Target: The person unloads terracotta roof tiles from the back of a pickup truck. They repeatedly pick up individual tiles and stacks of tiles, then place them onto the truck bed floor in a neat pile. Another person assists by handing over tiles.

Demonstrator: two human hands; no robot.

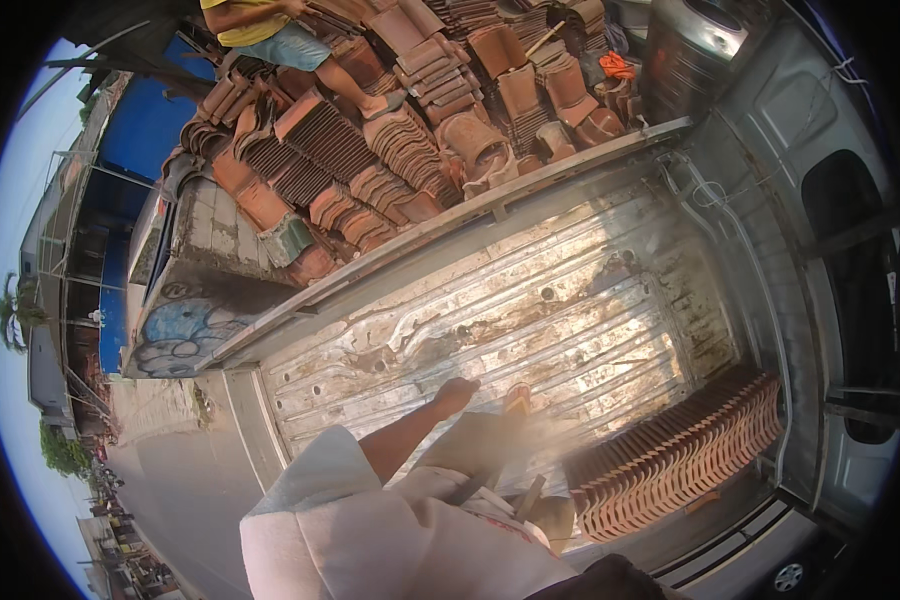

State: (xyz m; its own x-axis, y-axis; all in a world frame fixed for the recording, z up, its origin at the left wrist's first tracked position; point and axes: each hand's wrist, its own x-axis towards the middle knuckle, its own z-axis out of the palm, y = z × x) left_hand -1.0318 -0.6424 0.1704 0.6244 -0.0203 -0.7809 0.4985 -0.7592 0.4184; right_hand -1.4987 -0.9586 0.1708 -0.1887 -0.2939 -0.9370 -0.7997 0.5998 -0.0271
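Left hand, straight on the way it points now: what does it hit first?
Likely the ribbed metal truck bed, if the left hand angles downward; its height above the metal is unclear from this single view.

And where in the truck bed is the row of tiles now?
In the head view, the row of tiles stands at lower right in the truck bed, its right end close to the cab.

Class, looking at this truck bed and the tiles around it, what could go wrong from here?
The row of tiles stands on edge, so it might topple if knocked. The co-worker's foot is on stacked tiles, which could shift or crack. The ridged metal bed looks worn, so footing there might be poor.
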